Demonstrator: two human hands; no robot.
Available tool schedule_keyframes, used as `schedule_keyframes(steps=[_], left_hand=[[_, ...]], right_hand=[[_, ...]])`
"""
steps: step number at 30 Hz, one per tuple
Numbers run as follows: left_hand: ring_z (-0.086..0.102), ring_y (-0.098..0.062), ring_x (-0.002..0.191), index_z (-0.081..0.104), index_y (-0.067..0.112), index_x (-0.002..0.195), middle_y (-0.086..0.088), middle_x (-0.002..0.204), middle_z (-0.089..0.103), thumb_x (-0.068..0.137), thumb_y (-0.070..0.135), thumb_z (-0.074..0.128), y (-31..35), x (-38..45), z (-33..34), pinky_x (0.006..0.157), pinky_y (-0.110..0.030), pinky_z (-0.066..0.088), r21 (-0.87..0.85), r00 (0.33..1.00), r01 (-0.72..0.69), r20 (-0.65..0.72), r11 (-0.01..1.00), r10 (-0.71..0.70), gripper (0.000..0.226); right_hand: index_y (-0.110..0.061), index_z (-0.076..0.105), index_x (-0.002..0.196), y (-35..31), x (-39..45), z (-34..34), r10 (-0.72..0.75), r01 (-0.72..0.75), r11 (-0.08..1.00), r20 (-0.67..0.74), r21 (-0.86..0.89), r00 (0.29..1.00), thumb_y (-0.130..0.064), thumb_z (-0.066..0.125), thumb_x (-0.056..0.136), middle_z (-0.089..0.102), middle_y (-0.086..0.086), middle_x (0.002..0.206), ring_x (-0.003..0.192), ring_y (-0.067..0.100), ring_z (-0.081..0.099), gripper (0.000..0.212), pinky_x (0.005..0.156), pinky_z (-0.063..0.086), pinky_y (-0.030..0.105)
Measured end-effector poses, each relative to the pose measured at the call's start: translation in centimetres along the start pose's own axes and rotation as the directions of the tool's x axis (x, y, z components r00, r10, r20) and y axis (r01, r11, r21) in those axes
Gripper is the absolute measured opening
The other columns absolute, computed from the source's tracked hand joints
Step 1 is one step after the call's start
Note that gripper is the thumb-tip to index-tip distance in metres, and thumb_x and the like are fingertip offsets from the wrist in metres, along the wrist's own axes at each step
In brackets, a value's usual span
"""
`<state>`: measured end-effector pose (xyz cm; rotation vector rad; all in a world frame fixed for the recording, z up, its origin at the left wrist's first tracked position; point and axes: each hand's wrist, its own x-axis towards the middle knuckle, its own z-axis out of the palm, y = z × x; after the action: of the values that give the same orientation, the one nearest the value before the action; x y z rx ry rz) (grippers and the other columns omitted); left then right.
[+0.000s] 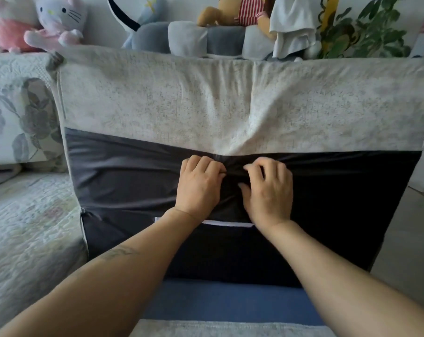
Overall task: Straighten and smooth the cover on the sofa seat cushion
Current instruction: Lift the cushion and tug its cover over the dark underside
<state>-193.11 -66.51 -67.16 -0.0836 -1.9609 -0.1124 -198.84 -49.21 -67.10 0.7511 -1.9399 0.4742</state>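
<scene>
Both hands sit close together at the middle of the cushion (230, 132), which stands propped up on the sofa (23, 215) in front of the person. The left hand (198, 184) and the right hand (268, 190) each have their fingers curled into the dark fabric (123, 176), pinching a gathered bunch of it just below the edge of the pale cover (157, 100). To do this step well, the pull should probably go evenly from both hands, drawing the slack toward the person and then outward along the seam, so the puckers spread flat instead of shifting sideways. The pale cover looks speckled and soft, with creases fanning upward from the pinched spot and a dip in its lower edge there. The dark fabric is smooth and slightly shiny, with folds running left and right from the hands, and a white strip (228, 224) shows near the wrists.
</scene>
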Motion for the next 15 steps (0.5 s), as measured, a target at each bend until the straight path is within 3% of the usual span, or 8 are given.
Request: schedule_keyframes(steps=[2,6,8,10,15], left_hand=[[0.057,-0.033,0.083,0.072,0.013,0.093,-0.004,0.088,0.066,0.099,0.019,0.062,0.3,-0.2,-0.2,0.079,-0.045,0.043,-0.003,1.000,0.011,0.013,1.000,-0.011,0.014],[0.057,-0.032,0.094,0.073,0.012,0.102,-0.005,0.100,0.067,0.097,0.024,0.069,0.8,-1.2,-0.3,0.085,-0.050,0.049,-0.022,0.998,0.061,-0.018,0.998,-0.061,0.014],[0.051,-0.033,0.111,0.069,0.009,0.117,-0.011,0.118,0.062,0.087,0.039,0.081,0.9,-3.0,-0.7,0.100,-0.048,0.046,0.024,0.990,0.128,0.050,0.991,-0.129,0.045],[0.046,-0.034,0.119,0.064,0.009,0.126,-0.013,0.126,0.059,0.072,0.050,0.089,0.4,-4.7,-0.9,0.106,-0.049,0.040,0.113,0.981,0.154,0.100,0.982,-0.165,0.072],[0.060,-0.030,0.095,0.067,0.013,0.119,0.001,0.097,0.070,0.071,0.031,0.097,-0.3,-4.1,-0.4,0.093,-0.041,0.040,0.126,0.989,0.132,0.052,0.983,-0.140,0.059]], right_hand=[[-0.014,0.070,0.093,-0.1,1.0,0.1,-0.008,0.010,1.000,-0.068,0.029,0.998,-0.010,0.077,0.086,0.061,0.006,0.097,0.091,0.030,0.054,0.010,0.080,0.040,0.039],[-0.014,0.067,0.085,0.1,0.9,0.0,-0.022,0.025,0.997,-0.043,0.071,0.999,-0.005,0.075,0.087,0.061,0.003,0.087,0.086,0.028,0.055,0.012,0.077,0.043,0.040],[-0.013,0.065,0.085,0.1,0.8,-0.2,-0.014,0.018,0.996,-0.041,0.093,0.999,-0.003,0.075,0.085,0.061,0.002,0.087,0.086,0.029,0.056,0.014,0.077,0.046,0.043],[-0.013,0.064,0.085,0.0,0.7,-0.2,-0.006,0.010,0.995,-0.043,0.097,0.999,-0.002,0.076,0.085,0.061,0.002,0.086,0.086,0.029,0.057,0.016,0.076,0.047,0.045],[-0.011,0.061,0.082,-0.6,0.3,-0.7,0.004,0.003,0.991,-0.055,0.137,0.998,0.001,0.077,0.081,0.061,0.004,0.082,0.083,0.031,0.057,0.020,0.073,0.045,0.042]])
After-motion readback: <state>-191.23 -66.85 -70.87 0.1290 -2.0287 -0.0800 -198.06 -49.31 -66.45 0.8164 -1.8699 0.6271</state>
